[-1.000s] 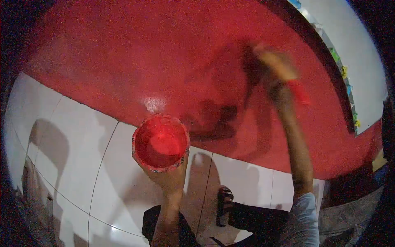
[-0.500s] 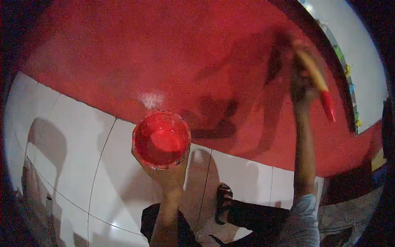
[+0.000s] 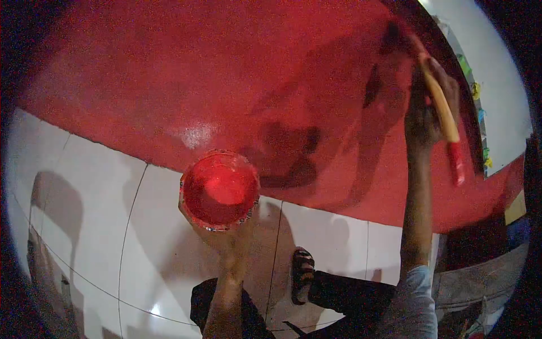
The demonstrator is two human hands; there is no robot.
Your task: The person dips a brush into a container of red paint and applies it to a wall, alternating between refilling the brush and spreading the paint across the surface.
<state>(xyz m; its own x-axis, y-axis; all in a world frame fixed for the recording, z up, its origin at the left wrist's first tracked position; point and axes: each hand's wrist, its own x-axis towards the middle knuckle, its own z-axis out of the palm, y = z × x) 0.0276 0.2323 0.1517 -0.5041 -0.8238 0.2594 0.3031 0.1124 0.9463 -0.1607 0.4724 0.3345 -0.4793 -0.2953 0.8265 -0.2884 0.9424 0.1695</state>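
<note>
My left hand (image 3: 230,242) is closed round the lower side of a round tub of red paint (image 3: 217,192), its rim splattered and its open top facing me. Most of those fingers are hidden under the tub. Up at the right, my right hand (image 3: 432,107) grips a paintbrush (image 3: 442,107) with a long wooden handle and a red lower end. The brush's upper end is blurred against the red wall (image 3: 237,68), close to its dark border, so whether it touches cannot be made out.
White floor tiles (image 3: 96,198) meet the wall's lower edge. A dark band (image 3: 471,113) and a pale surface with small coloured bits (image 3: 502,85) lie at the right. My sandalled foot (image 3: 303,274) stands on the tiles. Shadows fall across the wall.
My right hand has shifted slightly up and right with the paintbrush, whose handle now stands more upright. My left hand and the paint tub have barely moved.
</note>
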